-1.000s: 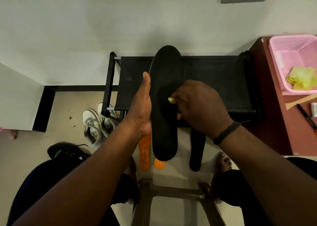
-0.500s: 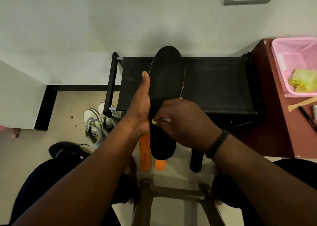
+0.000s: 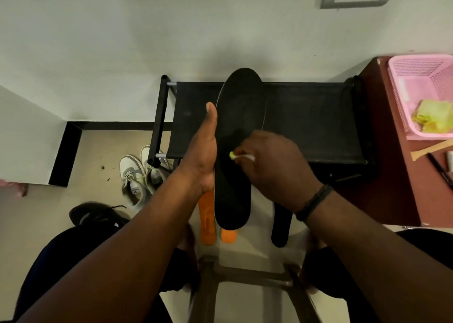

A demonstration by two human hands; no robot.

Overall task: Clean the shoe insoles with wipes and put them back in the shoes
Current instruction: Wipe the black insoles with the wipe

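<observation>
My left hand [image 3: 201,161] grips the black insole [image 3: 236,126] upright by its edge. My right hand [image 3: 274,166] pinches a wipe [image 3: 241,155] against its face.

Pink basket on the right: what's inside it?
The pink basket holds crumpled yellow-green wipes near its front corner. Its right part runs out of frame, so anything there goes unseen.

Wipe [image 3: 241,155] on held black insole [image 3: 239,131]
</observation>
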